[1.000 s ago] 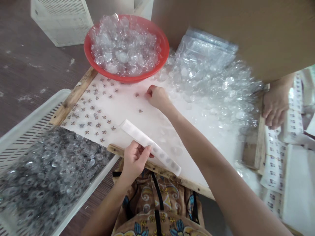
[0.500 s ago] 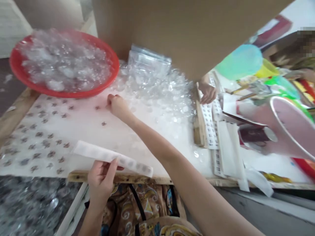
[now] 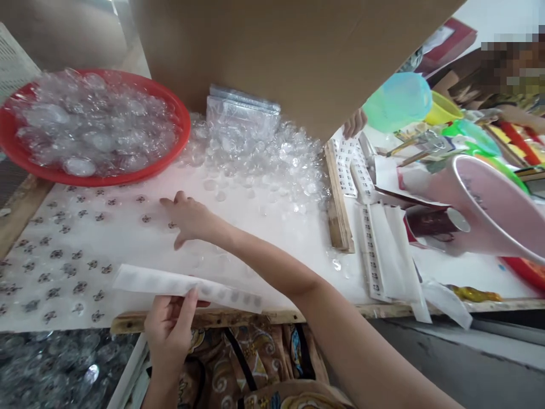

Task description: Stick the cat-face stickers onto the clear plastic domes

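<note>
My left hand (image 3: 172, 324) pinches a white paper strip (image 3: 149, 283) near the table's front edge; dark round spots show through the strip's right part. Farther in, my right hand (image 3: 189, 218) is spread with its fingers apart, low over the white tabletop (image 3: 128, 238). A small dark-marked piece (image 3: 172, 225) lies beside its thumb. Many more clear pieces with dark printed marks (image 3: 80, 287) are scattered over the left of the table. Nothing shows between my right fingers.
A red basin (image 3: 170, 153) heaped with clear wrapped pieces stands at the back left. Loose clear pieces (image 3: 293, 165) lie mid-table before a cardboard box (image 3: 272, 51). Right are printed strips (image 3: 370, 250), a maroon mug (image 3: 430, 221), a pink bucket (image 3: 502, 210) and another person's hand (image 3: 355, 122).
My right hand has opened from closed fingers, and another marked piece now lies by it. The other person's hand has moved back. The camera view has shifted slightly.
</note>
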Demonstrator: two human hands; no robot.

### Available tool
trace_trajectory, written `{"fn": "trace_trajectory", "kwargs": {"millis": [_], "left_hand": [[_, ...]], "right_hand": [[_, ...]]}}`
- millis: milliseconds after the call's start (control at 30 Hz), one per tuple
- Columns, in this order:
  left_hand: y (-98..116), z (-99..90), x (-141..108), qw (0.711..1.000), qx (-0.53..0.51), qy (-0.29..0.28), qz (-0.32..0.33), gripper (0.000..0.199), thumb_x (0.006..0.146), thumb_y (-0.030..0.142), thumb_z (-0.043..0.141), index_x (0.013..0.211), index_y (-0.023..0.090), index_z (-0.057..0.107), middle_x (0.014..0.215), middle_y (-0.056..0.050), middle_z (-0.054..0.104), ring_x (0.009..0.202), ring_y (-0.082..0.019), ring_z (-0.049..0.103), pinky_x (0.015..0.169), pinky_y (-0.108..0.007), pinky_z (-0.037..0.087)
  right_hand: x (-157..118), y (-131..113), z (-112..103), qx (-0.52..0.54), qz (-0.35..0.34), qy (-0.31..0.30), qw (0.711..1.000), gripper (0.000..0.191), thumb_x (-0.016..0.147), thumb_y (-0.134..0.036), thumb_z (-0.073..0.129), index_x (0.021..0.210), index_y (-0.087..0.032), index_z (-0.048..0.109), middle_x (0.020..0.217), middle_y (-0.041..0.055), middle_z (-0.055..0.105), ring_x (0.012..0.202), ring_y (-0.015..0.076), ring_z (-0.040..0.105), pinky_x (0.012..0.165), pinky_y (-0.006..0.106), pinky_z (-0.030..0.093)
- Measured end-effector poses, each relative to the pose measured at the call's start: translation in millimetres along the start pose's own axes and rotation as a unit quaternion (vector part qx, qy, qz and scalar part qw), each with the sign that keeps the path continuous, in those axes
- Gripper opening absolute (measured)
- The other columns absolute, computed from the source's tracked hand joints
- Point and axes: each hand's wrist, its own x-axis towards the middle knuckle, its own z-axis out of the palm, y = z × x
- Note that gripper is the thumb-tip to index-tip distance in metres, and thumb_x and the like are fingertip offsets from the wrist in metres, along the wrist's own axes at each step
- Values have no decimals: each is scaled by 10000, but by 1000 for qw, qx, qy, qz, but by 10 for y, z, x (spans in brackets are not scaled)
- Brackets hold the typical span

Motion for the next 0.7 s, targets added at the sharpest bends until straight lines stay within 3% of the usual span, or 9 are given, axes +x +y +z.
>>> {"fn": "trace_trajectory", "kwargs": {"millis": [100, 200, 300, 367, 433, 500, 633, 700], "left_hand": [[38, 40, 1, 1000, 0, 4, -1, 275, 824, 384, 768, 994, 173, 718, 759, -11, 771, 569, -195, 727, 575, -280, 620], [91, 81, -23, 1000, 4, 24, -12, 281, 820, 395, 766, 978, 168, 719, 752, -13, 768, 569, -195, 725, 584, -284, 623], [94, 82, -49, 998, -4, 54, -14, 277, 800, 394, 780, 950, 169, 720, 749, -7, 764, 546, -185, 712, 575, -282, 621], [61, 60, -49, 997, -11, 72, 2, 276, 771, 389, 803, 921, 171, 725, 744, 0, 758, 556, -181, 709, 568, -273, 620], [15, 33, -31, 996, -16, 82, 17, 257, 750, 379, 823, 878, 174, 733, 755, 0, 755, 619, -180, 717, 607, -267, 630], [-21, 8, 1, 995, -41, 92, 14, 243, 736, 364, 840, 854, 178, 736, 780, 4, 751, 674, -165, 711, 647, -250, 633], [-23, -18, 72, 985, -145, 90, -9, 287, 685, 372, 876, 839, 179, 729, 795, 12, 738, 672, -142, 690, 574, -210, 614], [12, -9, 92, 983, -165, 78, -19, 297, 681, 375, 875, 841, 178, 723, 785, 12, 738, 621, -132, 676, 517, -204, 599]], "right_hand": [[110, 0, 105, 8, -9, -7, 1000, 899, 538, -225, 965, 1294, -138, 486, 1315, 196, 506, 952, 298, 682, 794, 400, 575], [432, -171, 279, 31, -56, -5, 998, 852, 581, -294, 951, 1269, -112, 484, 1329, 195, 530, 985, 279, 665, 802, 355, 571], [696, -426, 371, 49, -154, -37, 986, 610, 651, -372, 912, 1110, -156, 572, 1228, 87, 637, 1124, 279, 608, 873, 309, 546], [700, -516, 338, 85, -208, -43, 973, 461, 716, -380, 871, 1056, -220, 605, 1176, 4, 678, 1228, 255, 556, 938, 285, 517], [535, -464, 232, 132, -216, -24, 967, 376, 783, -354, 825, 1088, -272, 623, 1200, -28, 684, 1279, 225, 529, 964, 286, 505], [227, -269, 78, 177, -187, -5, 966, 336, 838, -312, 779, 1140, -278, 636, 1252, -1, 676, 1225, 216, 577, 948, 305, 516], [-605, 279, -225, 242, -130, -20, 961, 262, 915, -237, 681, 1175, -204, 668, 1156, 64, 713, 935, 157, 680, 879, 301, 525], [-1026, 458, -295, 287, -78, -18, 955, 300, 924, -286, 671, 1200, -171, 662, 1142, 93, 724, 947, 161, 676, 870, 305, 529]]}}
